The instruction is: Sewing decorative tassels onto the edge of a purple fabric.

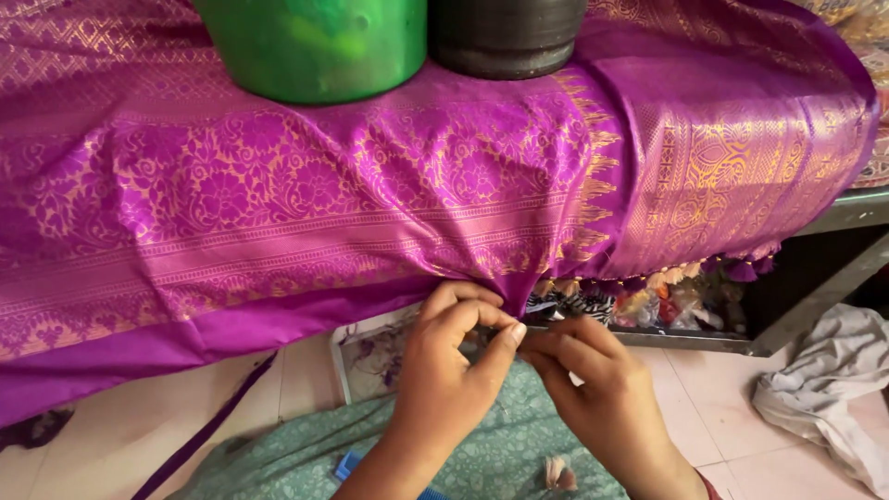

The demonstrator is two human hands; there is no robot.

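Far left, the purple cloth (278,194) w/ gold woven pattern hung over the table edge and sagged lowest at the left, its plain purple border nearly reaching the pale tiled floor (83,444). A thin purple strip (208,431) ran diagonally down across those tiles. On top, a green bucket (315,42) sat on the cloth, a dark pot (505,35) just beside it to the right; both close to the drop-off.

Centre: the cloth's lower edge was pulled into a gathered point right above the hands. Left hand (444,370) came up from below, wrist bent, fingers curled tight, thumb and forefinger pinched on the cloth edge. Right hand (597,389) angled in from the lower right, fingertips meeting the left thumb, pinched on something small at the fringe – couldn't tell if thread or tassel. Both hands touching each other, over a green patterned garment (500,444) on the lap. A blue comb (350,465) peeked out at the bottom by the left forearm.

Right of the hands, a row of small tassels (667,278) lined the cloth end, w/ gold-heavy panel above. Under that, a metal table frame (787,333), then open floor w/ a crumpled grey rag (833,389) near the right edge.
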